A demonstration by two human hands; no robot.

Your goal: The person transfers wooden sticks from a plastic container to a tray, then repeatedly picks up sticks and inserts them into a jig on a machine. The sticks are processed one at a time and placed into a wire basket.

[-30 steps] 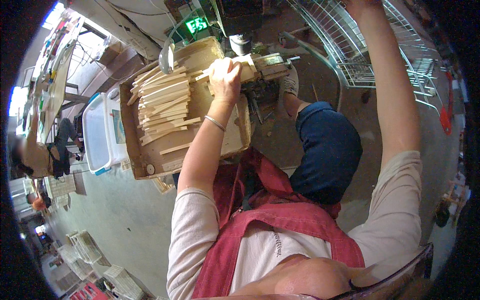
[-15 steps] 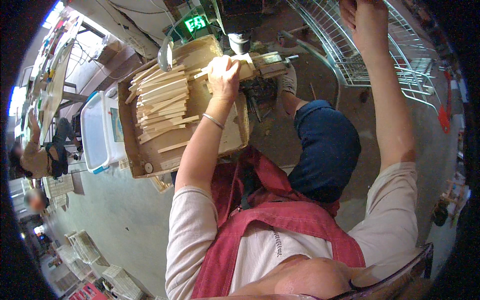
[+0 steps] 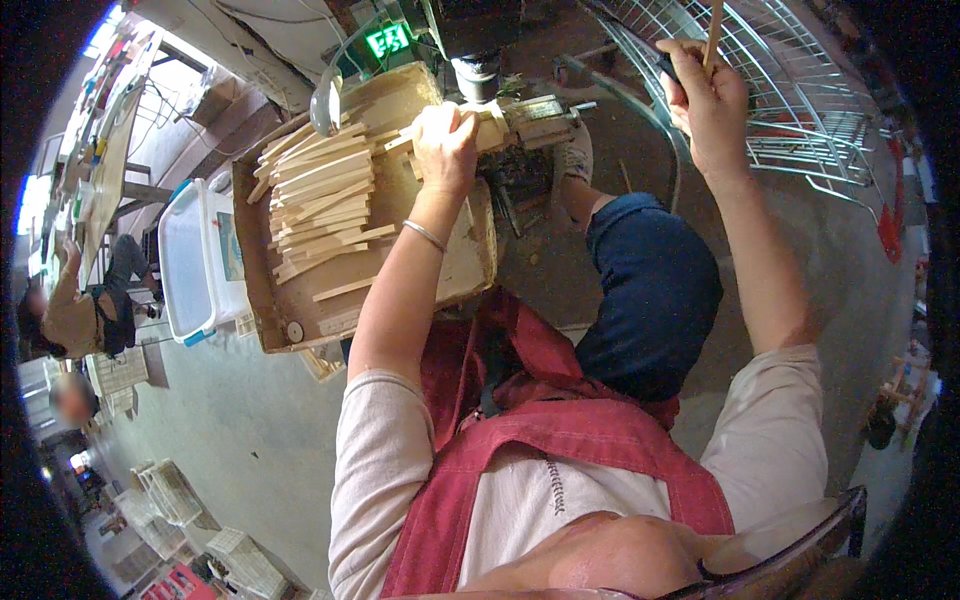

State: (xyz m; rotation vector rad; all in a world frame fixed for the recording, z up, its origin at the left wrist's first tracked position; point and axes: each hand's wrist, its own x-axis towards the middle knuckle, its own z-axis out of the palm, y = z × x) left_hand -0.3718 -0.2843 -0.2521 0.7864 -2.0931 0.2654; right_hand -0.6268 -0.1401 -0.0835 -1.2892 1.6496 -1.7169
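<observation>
My left hand (image 3: 446, 148) is closed over the end of a light wooden strip (image 3: 397, 141), beside a metal-and-wood clamp-like fixture (image 3: 540, 120). What lies beneath the fingers is hidden. Raised at the upper right, my right hand (image 3: 712, 108) grips a thin brown wooden stick (image 3: 714, 38) that points upward out of the fist. A small dark patch shows by its fingertips, too unclear to name. Left of my left hand, many pale wooden strips (image 3: 318, 205) lie in a loose row in a shallow brown tray (image 3: 440, 268).
Behind the right hand stands a wire basket rack (image 3: 800, 140). A lamp (image 3: 326, 106) hangs over the tray's far edge, near a dark pot (image 3: 477, 80). Left of the tray sits a clear plastic bin (image 3: 192, 265). Another person (image 3: 85, 300) is at the far left.
My right hand has come down and slightly left from the top edge, bringing the brown stick into view. My left hand stays nearly in place at the fixture.
</observation>
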